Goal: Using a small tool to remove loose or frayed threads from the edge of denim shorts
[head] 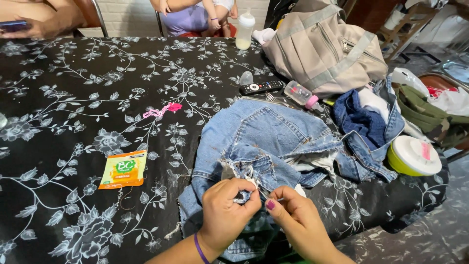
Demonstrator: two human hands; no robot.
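1. Fingers (246, 194) of the left hand (225, 211) are curled and pressed together, pinching a frayed edge of the jeans (259, 142); a purple band circles that wrist.
2. Fingers of the right hand (298, 220) are also pinched shut on the same ragged denim, thumb and forefinger meeting just beside the left hand's grip; the thumbnail is painted dark pink.
3. Jeans lie on the near edge of the bench (73, 98), their long axis running from the hands up and away toward the far right, a back pocket facing up.
4. Denim is faded light blue, worn, with torn, whitish threads and loose strips near the hands.
5. Bench is covered by a black cloth printed with pale flowers and vines.
6. To the left of the jeans lies a flat orange and green sachet (123, 169); further back, a scrap of pink thread (163, 110).
7. Beyond the jeans sit a black remote control (261, 87), a beige bag (325, 49), and, at right, a round lime-green tub with a white lid (414, 155).
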